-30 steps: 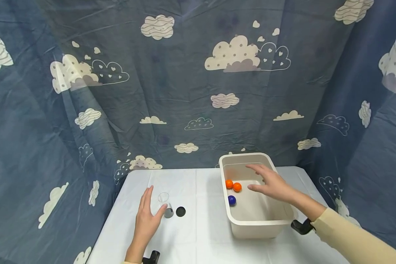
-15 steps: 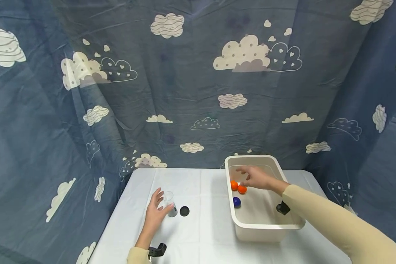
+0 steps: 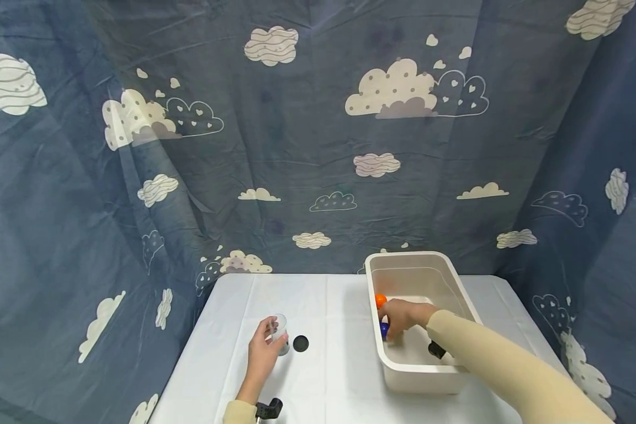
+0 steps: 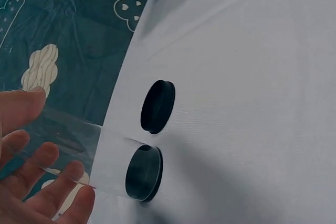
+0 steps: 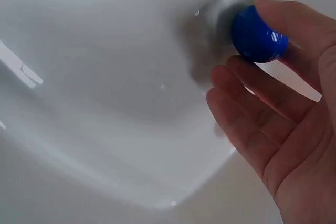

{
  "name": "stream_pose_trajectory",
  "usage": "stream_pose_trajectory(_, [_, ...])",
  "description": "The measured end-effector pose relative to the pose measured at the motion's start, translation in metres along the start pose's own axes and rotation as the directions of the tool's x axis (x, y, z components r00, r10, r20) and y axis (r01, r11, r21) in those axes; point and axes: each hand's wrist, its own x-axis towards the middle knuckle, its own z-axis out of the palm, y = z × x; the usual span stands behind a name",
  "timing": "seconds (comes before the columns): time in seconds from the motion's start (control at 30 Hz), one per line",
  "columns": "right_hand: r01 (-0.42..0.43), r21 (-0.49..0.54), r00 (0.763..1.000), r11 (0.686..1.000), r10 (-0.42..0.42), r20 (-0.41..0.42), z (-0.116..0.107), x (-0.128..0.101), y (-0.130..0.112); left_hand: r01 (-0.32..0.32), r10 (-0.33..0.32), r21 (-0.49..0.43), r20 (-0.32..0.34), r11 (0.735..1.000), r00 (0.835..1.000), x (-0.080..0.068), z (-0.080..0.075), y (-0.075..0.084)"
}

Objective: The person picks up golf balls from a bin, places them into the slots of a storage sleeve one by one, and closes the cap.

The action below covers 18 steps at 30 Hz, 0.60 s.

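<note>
My left hand (image 3: 270, 340) is curled round a clear plastic cup (image 3: 280, 337) with a dark base that stands on the white table (image 3: 339, 377). In the left wrist view the thumb and fingers (image 4: 68, 182) lie on either side of the cup (image 4: 105, 161). A black round lid (image 3: 300, 343) lies just right of it. My right hand (image 3: 396, 325) is down inside the white bin (image 3: 410, 257), pinching a blue ball (image 5: 258, 35) between thumb and fingers. One orange ball (image 3: 380, 300) shows beyond the hand; the hand covers whatever lies beside it.
The bin stands on the right half of the table, near its back edge. A blue curtain with cloud print hangs close behind and on both sides. The black lid (image 4: 157, 106) lies flat beside the cup's base.
My right hand dropped from above the bin onto the blue ball and closed on it. My left hand went from open beside the cup to wrapped round it.
</note>
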Motion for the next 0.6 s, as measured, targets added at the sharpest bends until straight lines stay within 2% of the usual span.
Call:
stream_pose_trajectory(0.13, [-0.045, 0.003, 0.999, 0.999, 0.045, 0.015, 0.008, 0.002, 0.003, -0.001, 0.001, -0.001, -0.008, 1.0, 1.0, 0.0, 0.003, 0.0])
stream_pose_trajectory(0.23, [-0.049, 0.001, 0.999, 0.999, 0.049, 0.016, 0.01, 0.002, 0.006, -0.007, 0.007, -0.009, -0.006, 1.0, 1.0, 0.003, 0.004, -0.001])
stream_pose_trajectory(0.37, [-0.026, 0.001, 1.0, 1.0, 0.026, -0.005, 0.01, 0.0, 0.011, -0.014, 0.014, -0.009, -0.01, 1.0, 1.0, 0.005, 0.005, -0.002])
stream_pose_trajectory(0.6, [0.037, -0.083, 0.997, 0.996, -0.042, -0.067, 0.003, -0.005, 0.021, -0.032, 0.032, -0.001, -0.03, 0.999, 0.999, 0.003, 0.004, 0.001])
